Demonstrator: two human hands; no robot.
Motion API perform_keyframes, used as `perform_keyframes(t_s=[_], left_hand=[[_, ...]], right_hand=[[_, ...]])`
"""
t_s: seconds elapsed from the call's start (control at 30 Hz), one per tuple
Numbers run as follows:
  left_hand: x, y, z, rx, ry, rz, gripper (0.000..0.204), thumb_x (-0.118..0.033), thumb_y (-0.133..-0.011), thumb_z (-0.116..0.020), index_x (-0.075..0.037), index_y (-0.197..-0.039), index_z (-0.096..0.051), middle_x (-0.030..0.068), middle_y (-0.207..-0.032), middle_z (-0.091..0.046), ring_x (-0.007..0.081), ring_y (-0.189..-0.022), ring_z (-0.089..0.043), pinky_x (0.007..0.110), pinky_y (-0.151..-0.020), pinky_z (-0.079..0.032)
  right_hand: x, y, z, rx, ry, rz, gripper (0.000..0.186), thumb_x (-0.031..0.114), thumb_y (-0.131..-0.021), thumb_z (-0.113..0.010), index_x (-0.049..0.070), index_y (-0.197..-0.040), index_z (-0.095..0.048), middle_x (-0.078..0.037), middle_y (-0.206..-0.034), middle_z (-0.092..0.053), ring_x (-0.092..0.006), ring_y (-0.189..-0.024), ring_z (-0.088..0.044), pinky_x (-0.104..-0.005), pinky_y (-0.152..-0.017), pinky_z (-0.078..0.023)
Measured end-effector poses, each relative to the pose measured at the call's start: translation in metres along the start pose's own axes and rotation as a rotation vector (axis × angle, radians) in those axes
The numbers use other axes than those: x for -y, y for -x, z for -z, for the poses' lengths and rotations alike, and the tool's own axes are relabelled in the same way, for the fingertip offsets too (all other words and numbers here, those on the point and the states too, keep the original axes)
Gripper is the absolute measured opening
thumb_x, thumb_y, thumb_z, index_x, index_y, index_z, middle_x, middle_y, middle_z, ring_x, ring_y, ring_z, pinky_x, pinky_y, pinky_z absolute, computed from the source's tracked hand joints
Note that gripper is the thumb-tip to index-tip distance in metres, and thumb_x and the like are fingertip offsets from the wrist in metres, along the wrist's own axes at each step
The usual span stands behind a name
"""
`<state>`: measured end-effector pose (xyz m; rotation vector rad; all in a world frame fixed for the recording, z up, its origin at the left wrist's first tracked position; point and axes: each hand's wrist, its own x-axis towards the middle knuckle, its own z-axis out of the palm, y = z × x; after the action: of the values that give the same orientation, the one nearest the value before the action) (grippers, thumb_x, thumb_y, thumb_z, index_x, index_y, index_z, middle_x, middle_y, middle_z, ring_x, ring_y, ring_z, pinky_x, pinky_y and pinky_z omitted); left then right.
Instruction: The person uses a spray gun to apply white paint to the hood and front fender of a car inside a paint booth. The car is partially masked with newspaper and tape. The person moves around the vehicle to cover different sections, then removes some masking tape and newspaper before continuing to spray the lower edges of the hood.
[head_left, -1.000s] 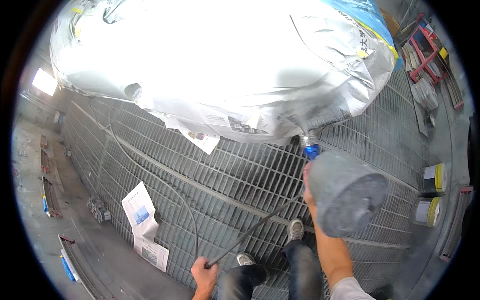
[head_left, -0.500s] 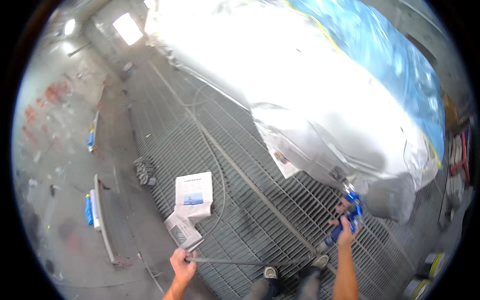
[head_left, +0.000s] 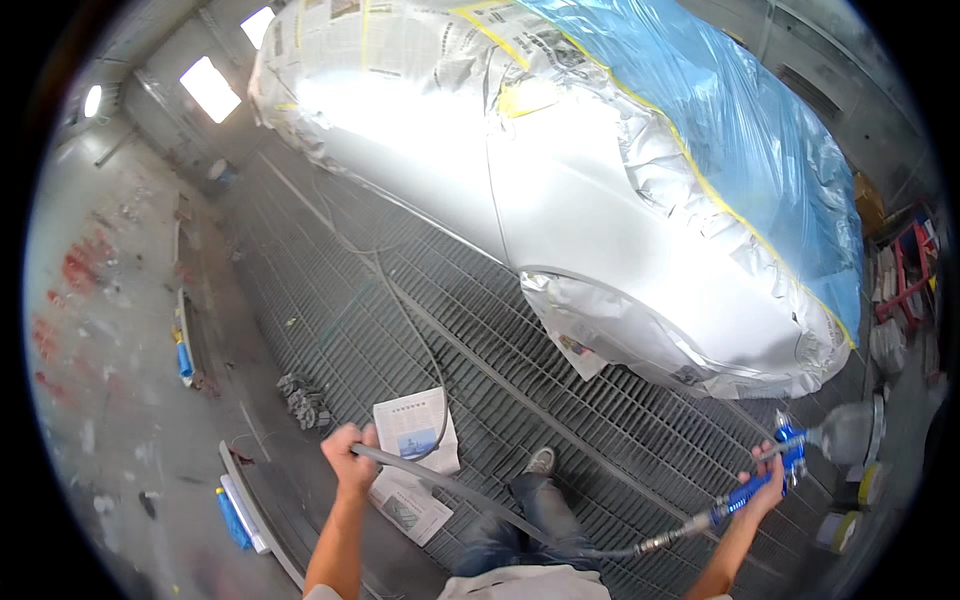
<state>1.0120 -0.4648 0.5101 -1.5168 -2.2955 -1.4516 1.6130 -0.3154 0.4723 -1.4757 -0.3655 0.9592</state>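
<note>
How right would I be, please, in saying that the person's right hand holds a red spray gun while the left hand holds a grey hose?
Not quite: the spray gun in the right hand is blue, not red, as the head view shows. The left hand does hold a grey hose.

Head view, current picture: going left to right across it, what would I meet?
Red wall stains, left hand, newspaper, shoe, right hand, spray gun cup, red rack.
</note>
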Motion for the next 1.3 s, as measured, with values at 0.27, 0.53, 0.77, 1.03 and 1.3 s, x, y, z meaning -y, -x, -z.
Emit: perform_keyframes(t_s=[0.27, 0.53, 0.77, 1.03, 1.3], left_hand=[[0.064, -0.108, 0.028, -0.053, 0.096, 0.077, 0.041, -0.001, -0.084, -0.066, -0.003, -0.059, -0.034, 0.0017, -0.054, -0.028, 0.0085, -0.051, -0.026, 0.03, -0.046, -0.022], [0.166, -0.233, 0.009, 0.174, 0.152, 0.041, 0.043, -0.005, -0.085, -0.064, -0.004, -0.058, -0.031, -0.0008, -0.053, -0.027, 0.0064, -0.051, -0.025, 0.03, -0.045, -0.018], [0.259, -0.326, 0.001, 0.282, 0.507, 0.096, 0.043, -0.006, -0.092, -0.058, -0.007, -0.061, -0.028, -0.0055, -0.056, -0.025, 0.005, -0.056, -0.021, 0.029, -0.049, -0.013], [0.3, -0.336, 0.025, 0.294, 0.393, 0.253, 0.047, -0.006, -0.096, -0.056, -0.01, -0.059, -0.028, -0.0076, -0.057, -0.026, 0.0032, -0.054, -0.023, 0.028, -0.049, -0.013], [0.291, -0.318, 0.005, 0.394, 0.447, 0.265, 0.046, 0.003, -0.092, -0.055, -0.01, -0.061, -0.023, -0.006, -0.059, -0.023, 0.0052, -0.058, -0.019, 0.03, -0.052, -0.013]], right_hand=[[0.062, 0.049, -0.195, 0.22, 0.016, 0.13, 0.038, 0.023, -0.096, -0.052, 0.001, -0.127, -0.054, -0.012, -0.112, -0.067, -0.0171, -0.095, -0.067, -0.0211, -0.041, -0.05], [0.101, 0.101, -0.336, 0.198, 0.094, 0.196, 0.036, 0.018, -0.093, -0.053, -0.002, -0.123, -0.055, -0.016, -0.11, -0.068, -0.0184, -0.09, -0.068, -0.0236, -0.04, -0.048], [0.101, 0.134, -0.52, 0.36, 0.245, 0.12, 0.036, 0.025, -0.092, -0.052, -0.002, -0.116, -0.059, -0.012, -0.106, -0.069, -0.0181, -0.09, -0.068, -0.0268, -0.05, -0.051], [0.102, 0.129, -0.621, 0.515, 0.209, 0.224, 0.024, 0.019, -0.088, -0.058, -0.001, -0.1, -0.061, -0.01, -0.088, -0.068, -0.0141, -0.071, -0.066, -0.0242, -0.047, -0.05], [0.108, 0.102, -0.563, 0.278, 0.312, 0.219, 0.018, 0.02, -0.087, -0.06, 0.003, -0.084, -0.058, -0.004, -0.072, -0.059, -0.0076, -0.057, -0.053, -0.0196, -0.039, -0.038]])
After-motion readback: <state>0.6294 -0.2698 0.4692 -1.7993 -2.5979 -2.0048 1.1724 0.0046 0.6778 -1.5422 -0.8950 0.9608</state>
